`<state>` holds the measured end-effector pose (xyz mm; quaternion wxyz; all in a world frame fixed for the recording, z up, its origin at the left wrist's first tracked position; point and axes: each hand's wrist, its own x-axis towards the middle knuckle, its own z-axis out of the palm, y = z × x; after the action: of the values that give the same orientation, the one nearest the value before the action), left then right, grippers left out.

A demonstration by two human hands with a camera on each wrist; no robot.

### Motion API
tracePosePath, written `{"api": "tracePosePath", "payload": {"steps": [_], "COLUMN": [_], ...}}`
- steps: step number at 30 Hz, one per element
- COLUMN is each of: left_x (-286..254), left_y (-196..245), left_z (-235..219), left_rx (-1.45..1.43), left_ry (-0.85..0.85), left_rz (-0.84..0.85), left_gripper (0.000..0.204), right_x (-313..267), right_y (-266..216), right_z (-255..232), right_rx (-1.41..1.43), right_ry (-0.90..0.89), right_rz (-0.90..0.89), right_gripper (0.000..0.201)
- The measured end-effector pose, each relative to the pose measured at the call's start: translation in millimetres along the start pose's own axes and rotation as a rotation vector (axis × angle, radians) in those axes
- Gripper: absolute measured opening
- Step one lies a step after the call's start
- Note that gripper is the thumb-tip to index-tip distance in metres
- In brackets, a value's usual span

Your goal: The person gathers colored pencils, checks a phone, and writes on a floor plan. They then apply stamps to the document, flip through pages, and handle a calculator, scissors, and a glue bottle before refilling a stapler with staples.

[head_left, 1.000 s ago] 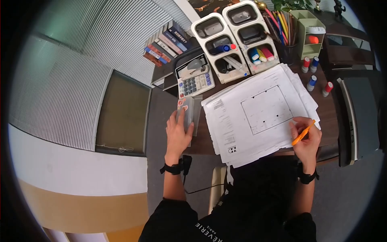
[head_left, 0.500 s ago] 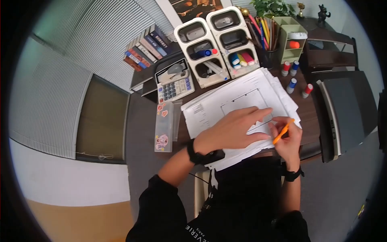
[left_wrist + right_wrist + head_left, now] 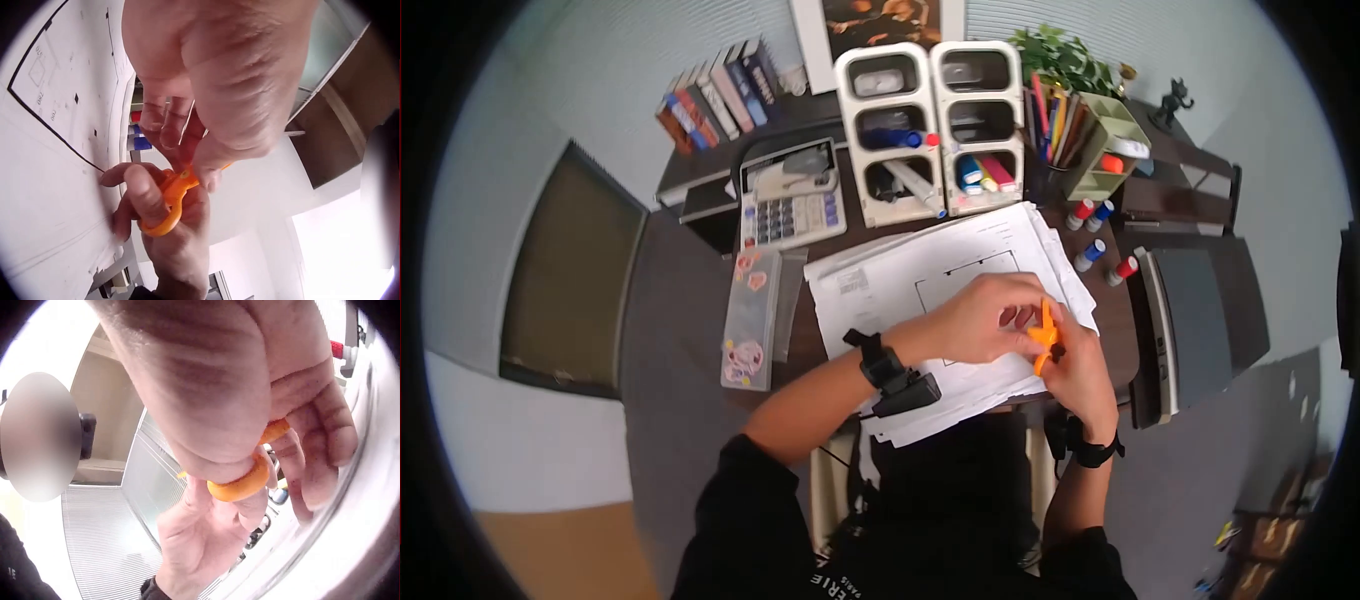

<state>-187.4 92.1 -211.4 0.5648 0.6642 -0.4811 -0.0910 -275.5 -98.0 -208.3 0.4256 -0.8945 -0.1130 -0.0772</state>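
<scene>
Small orange scissors are held between both hands above a printed floor plan. My right hand grips them by the handles, its thumb through one orange loop in the left wrist view. From the left, my left hand pinches their other end between thumb and fingers, and those fingertips hide the blade end. In the right wrist view the loops sit against the right thumb, with the left hand just beyond.
A clear stickered pencil case lies left of the papers, below a calculator. White organizers with pens and markers stand behind. Several red- and blue-capped bottles stand at right, near a dark box-shaped device.
My left hand has left the pencil case, crossed the papers to the right and taken hold of the scissors' end. The scissors have turned in my right hand. The head view has shifted.
</scene>
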Motion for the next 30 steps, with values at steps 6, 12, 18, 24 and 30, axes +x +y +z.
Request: {"api": "tracePosePath", "payload": {"steps": [6,12,18,24,30], "left_x": [1.5,-2.8,4.2,2.9,-14.4], "left_y": [-14.4,-7.6,-25.9,-9.7,12.7], "left_z": [1.4,-3.5,-16.4,-24.6,-110.3], "left_rx": [-0.367,0.045,-0.425,-0.022,0.444], "left_ry": [0.158,0.351,0.568,0.731,0.946], "left_rz": [-0.076,-0.014,-0.226,-0.229,-0.083], "left_gripper": [0.033,0.018,0.017,0.032,0.014], "right_x": [25.0,43.2,36.1,66.2,120.9], "right_y": [-7.4,-14.3,-35.4,-18.8,-24.9], "right_z": [-11.8,-3.1,-20.7,-10.6,-15.5], "right_rx": [0.167,-0.488,-0.194,-0.025,0.257], "right_ry": [-0.008,-0.073,0.095,0.282,0.352], "right_rz": [0.1,-0.097,-0.064,-0.233,-0.453], "right_gripper": [0.044,0.037,0.044,0.017,0.018]}}
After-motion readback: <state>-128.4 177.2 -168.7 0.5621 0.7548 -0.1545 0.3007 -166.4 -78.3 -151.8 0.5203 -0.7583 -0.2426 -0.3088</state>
